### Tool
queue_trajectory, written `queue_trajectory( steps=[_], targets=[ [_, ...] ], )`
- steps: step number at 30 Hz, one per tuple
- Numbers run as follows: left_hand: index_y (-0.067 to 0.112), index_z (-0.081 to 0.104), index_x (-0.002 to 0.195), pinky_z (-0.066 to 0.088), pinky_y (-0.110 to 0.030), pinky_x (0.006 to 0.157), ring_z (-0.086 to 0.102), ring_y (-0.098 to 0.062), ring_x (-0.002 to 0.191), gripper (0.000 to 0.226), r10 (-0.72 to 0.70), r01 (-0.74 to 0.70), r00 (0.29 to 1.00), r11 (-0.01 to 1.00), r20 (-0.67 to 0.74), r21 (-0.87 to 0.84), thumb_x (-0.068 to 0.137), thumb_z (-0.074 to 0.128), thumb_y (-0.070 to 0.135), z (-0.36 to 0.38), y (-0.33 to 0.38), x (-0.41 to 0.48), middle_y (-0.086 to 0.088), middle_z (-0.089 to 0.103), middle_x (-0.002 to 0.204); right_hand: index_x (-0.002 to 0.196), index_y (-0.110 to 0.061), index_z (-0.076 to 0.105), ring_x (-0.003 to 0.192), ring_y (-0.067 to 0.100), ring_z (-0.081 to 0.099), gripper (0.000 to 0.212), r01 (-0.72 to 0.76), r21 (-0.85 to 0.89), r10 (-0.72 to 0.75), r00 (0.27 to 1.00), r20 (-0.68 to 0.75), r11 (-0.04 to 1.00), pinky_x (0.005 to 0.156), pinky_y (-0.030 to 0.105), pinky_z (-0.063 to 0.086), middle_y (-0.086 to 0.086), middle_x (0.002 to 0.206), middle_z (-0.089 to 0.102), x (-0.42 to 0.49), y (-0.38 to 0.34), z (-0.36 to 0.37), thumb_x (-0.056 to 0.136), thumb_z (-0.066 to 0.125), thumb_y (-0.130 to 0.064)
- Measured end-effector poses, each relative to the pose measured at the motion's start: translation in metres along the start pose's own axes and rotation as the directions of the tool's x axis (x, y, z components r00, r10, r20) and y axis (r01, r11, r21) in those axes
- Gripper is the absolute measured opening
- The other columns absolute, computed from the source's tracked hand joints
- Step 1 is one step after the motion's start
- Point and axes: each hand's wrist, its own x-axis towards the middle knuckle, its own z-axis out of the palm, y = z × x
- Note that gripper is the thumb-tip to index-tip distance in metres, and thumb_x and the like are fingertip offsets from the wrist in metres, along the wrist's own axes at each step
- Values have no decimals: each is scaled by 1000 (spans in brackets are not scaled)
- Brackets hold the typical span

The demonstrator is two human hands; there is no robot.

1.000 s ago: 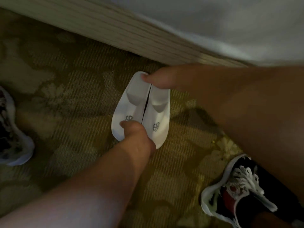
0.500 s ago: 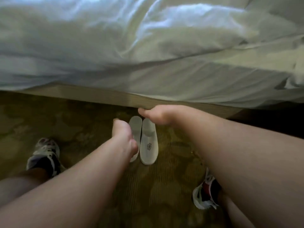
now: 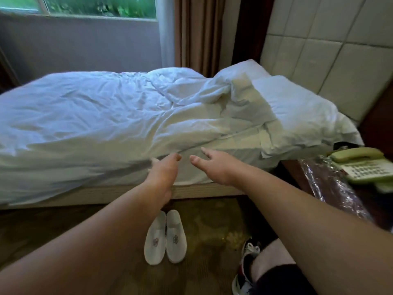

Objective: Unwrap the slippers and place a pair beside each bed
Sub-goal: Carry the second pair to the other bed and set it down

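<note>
On the patterned carpet just beside the bed's base, the pair of slippers point(image 3: 165, 237) lies flat, side by side and touching along their inner edges, toes toward the bed point(image 3: 106, 116). They are white, thin-soled and soft-looking, each with a small emblem on the upper, and no wrapper is on them. Above them both hands hang in the air in front of the mattress edge, empty: the left hand point(image 3: 162, 171) and the right hand point(image 3: 212, 165) have loose, spread fingers, close to each other but not touching, and neither holds or rests on anything. By my reading this bed's pair is set down and the step is finished; what remains would be a second pair for another bed, which this view does not show. To the right, a bedside counter point(image 3: 380, 194) carries a telephone point(image 3: 361, 165) and crinkled clear plastic point(image 3: 327, 184); whether it wraps more slippers I cannot tell. A sneaker point(image 3: 244, 260) stands on the carpet near the slippers
</note>
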Motion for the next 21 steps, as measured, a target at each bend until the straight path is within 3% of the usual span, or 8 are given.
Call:
queue_trajectory(
  steps=[3, 6, 9, 13, 16, 21],
  targets=[
    [19, 37, 152, 41, -47, 108, 51, -35, 131, 92, 97, -100, 988, 995, 120, 17, 70, 64, 50, 8, 11, -30, -14, 49, 149, 152, -26, 29, 142, 26, 32, 79, 16, -22, -18, 992, -128, 1000, 117, 47, 22, 5, 156, 34, -41, 1, -26, 87, 46, -68],
    [18, 47, 142, 47, -56, 104, 58, -37, 120, 87, 196, -203, 976, 977, 100, 66, 64, 62, 53, 12, 20, -56, -15, 59, 135, 150, -27, 32, 141, 27, 33, 75, 19, -74, -35, 975, -220, 997, 115, 53, 23, 5, 155, 36, -76, 1, -51, 88, 47, -66],
    [21, 38, 147, 47, -53, 104, 55, -37, 122, 95, 243, -253, 965, 963, 101, 95, 61, 60, 56, 17, 30, -85, -15, 52, 140, 150, -29, 29, 139, 29, 35, 74, 7, -103, -35, 963, -269, 995, 114, 54, 24, 5, 153, 38, -104, 3, -76, 87, 48, -64],
    [23, 20, 158, 42, -48, 105, 41, -33, 137, 94, 337, -353, 931, 929, 140, 114, 77, 61, 50, 30, 46, -113, -8, 32, 160, 149, -30, 31, 139, 26, 35, 72, 14, -97, -45, 943, -331, 995, 114, 53, 23, 1, 152, 40, -136, 5, -103, 87, 49, -62],
    [23, 17, 159, 33, -50, 115, 28, -28, 149, 91, 400, -423, 902, 895, 163, 143, 83, 60, 47, 48, 56, -128, -1, 21, 167, 151, -28, 28, 143, 23, 29, 74, -18, -134, -34, 925, -378, 991, 115, 53, 20, 1, 155, 35, -154, 13, -121, 88, 50, -61],
    [27, 17, 160, 28, -46, 115, 22, -27, 151, 84, 460, -509, 853, 837, 246, 201, 90, 60, 46, 87, 58, -154, -1, 19, 167, 151, -27, 26, 142, 23, 30, 78, -59, -121, -3, 886, -463, 991, 114, 52, 25, 1, 155, 34, -187, 48, -144, 86, 54, -59]
  ],
)
